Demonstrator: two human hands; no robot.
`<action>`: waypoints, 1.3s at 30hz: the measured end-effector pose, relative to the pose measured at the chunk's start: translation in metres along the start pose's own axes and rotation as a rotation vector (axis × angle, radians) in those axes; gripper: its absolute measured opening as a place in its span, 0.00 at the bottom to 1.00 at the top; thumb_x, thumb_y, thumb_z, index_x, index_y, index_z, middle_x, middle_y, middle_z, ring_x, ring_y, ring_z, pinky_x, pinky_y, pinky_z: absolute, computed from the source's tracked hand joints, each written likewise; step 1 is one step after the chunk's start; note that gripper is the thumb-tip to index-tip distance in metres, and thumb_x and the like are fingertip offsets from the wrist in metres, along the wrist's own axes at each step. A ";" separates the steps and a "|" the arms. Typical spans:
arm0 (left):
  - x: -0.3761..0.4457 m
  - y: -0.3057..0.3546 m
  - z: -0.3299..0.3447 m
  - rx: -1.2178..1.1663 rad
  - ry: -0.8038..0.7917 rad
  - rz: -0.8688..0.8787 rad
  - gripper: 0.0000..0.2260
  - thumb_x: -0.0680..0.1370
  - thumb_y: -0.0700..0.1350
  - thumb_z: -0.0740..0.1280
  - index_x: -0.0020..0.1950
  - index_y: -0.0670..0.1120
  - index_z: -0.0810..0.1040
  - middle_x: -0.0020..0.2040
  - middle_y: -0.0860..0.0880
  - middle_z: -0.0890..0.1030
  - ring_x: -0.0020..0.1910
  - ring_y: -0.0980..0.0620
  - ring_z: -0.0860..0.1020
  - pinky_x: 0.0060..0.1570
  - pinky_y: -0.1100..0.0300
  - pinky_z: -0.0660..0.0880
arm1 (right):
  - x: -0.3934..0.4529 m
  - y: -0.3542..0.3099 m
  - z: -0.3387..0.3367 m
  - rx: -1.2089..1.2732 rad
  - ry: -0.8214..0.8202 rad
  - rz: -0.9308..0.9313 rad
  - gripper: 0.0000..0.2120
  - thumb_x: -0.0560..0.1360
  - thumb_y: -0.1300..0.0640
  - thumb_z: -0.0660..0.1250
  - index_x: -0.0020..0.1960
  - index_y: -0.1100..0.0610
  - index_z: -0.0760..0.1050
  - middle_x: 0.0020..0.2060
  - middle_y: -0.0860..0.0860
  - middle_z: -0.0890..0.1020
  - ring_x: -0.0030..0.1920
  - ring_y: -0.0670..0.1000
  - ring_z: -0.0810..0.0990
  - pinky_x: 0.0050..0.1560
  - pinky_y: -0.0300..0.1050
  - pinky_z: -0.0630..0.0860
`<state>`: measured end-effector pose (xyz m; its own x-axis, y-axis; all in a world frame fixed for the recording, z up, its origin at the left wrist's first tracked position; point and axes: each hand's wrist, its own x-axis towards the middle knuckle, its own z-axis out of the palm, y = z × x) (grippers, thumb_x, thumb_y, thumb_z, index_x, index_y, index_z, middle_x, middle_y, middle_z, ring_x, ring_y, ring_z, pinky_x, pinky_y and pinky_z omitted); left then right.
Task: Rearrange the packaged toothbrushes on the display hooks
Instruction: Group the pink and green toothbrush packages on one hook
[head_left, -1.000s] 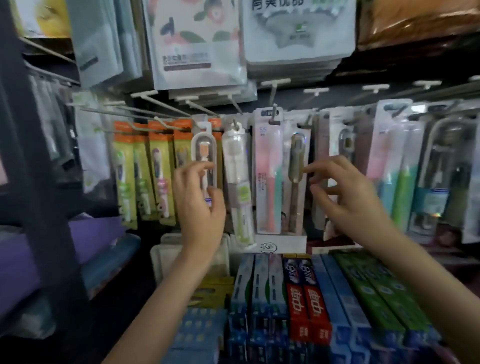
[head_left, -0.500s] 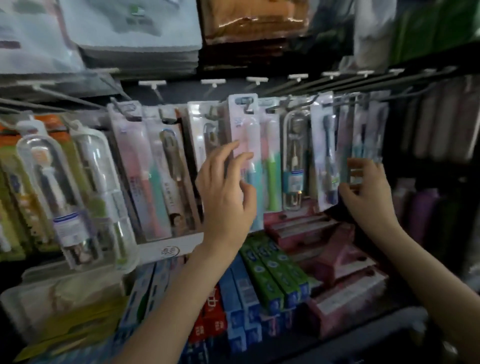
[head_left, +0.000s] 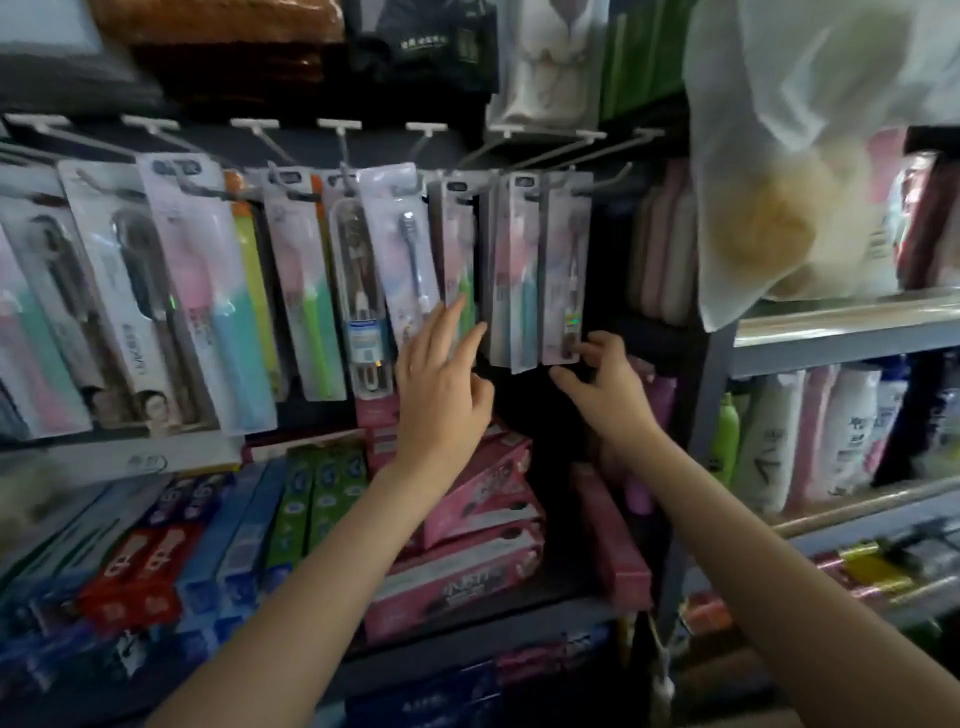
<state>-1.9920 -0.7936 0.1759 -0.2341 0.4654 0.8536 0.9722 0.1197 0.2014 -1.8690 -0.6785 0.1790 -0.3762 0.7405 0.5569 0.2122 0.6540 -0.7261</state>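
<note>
Packaged toothbrushes hang in a row from metal display hooks (head_left: 340, 136) across the upper middle. My left hand (head_left: 441, 379) reaches up with straight fingers, the fingertips touching the lower part of a pack with a green brush (head_left: 460, 249), beside a tilted pack with a dark brush (head_left: 400, 244). My right hand (head_left: 605, 387) is just right of it. Its fingers and thumb pinch the bottom corner of the rightmost pack (head_left: 563, 270), which hangs on the last occupied hook. A teal-brush pack (head_left: 514, 270) hangs between the two hands.
Toothpaste boxes (head_left: 244, 540) and pink boxes (head_left: 467, 566) are stacked on the shelf below the hooks. A grey metal upright (head_left: 701, 415) borders the row on the right, with bottles (head_left: 810, 441) on shelves beyond. A translucent plastic bag (head_left: 795, 156) hangs at the upper right.
The view has swung right along the row. Both hands have moved right, from the middle packs to the last packs at the row's right end.
</note>
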 end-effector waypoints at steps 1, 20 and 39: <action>0.000 0.011 0.008 0.042 -0.049 -0.043 0.22 0.76 0.38 0.63 0.70 0.44 0.68 0.74 0.46 0.60 0.73 0.46 0.59 0.70 0.48 0.55 | 0.002 0.006 -0.005 0.012 -0.050 -0.006 0.28 0.73 0.58 0.69 0.67 0.65 0.60 0.64 0.57 0.73 0.65 0.56 0.71 0.60 0.40 0.65; -0.013 0.024 0.011 0.004 -0.085 -0.233 0.20 0.76 0.35 0.63 0.68 0.43 0.70 0.72 0.48 0.63 0.60 0.49 0.73 0.56 0.53 0.72 | 0.065 0.028 0.014 0.456 -0.003 0.251 0.37 0.74 0.60 0.68 0.75 0.60 0.50 0.73 0.54 0.61 0.71 0.54 0.63 0.71 0.48 0.60; 0.069 0.012 0.126 -0.389 0.028 -0.515 0.22 0.77 0.35 0.62 0.70 0.44 0.62 0.48 0.46 0.78 0.41 0.51 0.76 0.38 0.67 0.68 | 0.079 0.047 0.032 0.390 -0.063 -0.038 0.25 0.75 0.64 0.65 0.69 0.61 0.60 0.57 0.52 0.71 0.57 0.46 0.71 0.47 0.19 0.67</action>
<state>-1.9973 -0.6494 0.1772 -0.6762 0.4097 0.6123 0.6687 -0.0075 0.7435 -1.9182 -0.5939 0.1760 -0.4346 0.6981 0.5690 -0.1569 0.5635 -0.8111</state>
